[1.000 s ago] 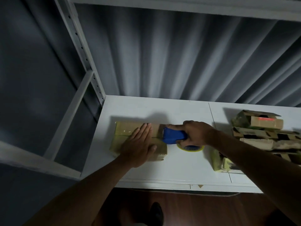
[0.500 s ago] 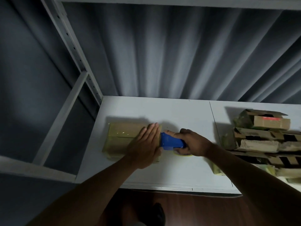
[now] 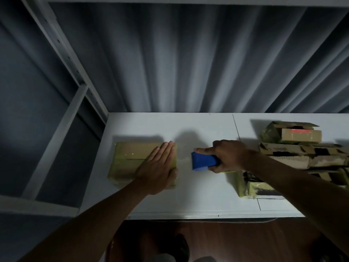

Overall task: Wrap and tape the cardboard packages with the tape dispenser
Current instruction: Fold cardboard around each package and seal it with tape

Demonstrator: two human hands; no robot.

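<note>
no readable text, red label on top box [image 3: 300,131] too blurred to read

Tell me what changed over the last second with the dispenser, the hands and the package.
The right hand, gripping the blue tape dispenser, pulled it rightward off the cardboard package; a gap of white table now separates them, with a faint strip of tape apparently spanning it. The left hand stayed flat on the package's right end, and the stacked boxes at right did not move.

Tape roll under the right hand [image 3: 229,156] mostly hidden; package stack [image 3: 302,150] cut off at right edge.
</note>
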